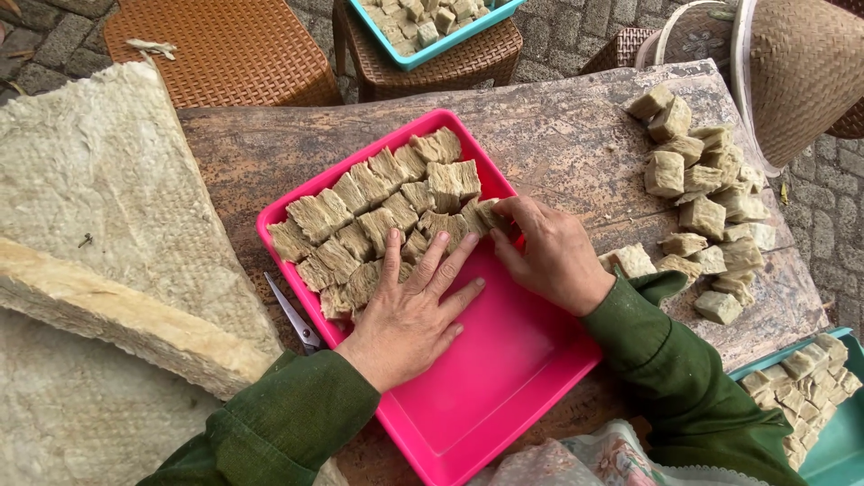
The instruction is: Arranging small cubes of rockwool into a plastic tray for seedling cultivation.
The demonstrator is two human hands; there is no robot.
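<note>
Pressing flat with fingers spread, the left hand (409,310) rests on the packed fibrous cubes (378,220) filling the far half of the pink tray (504,369), which sits on the worn wooden bench (558,135). The right hand (549,252) pinches one cube (490,214) at the row's near edge. Loose cubes (702,198) are heaped on the bench to the right; scissors (295,317) lie just left of the tray, beside thick fibrous slabs (108,207).

Scissors (295,317) beside fibrous slabs (108,189), woven stools (229,49), conical hat (805,72) (upper right), teal trays (832,450)
</note>
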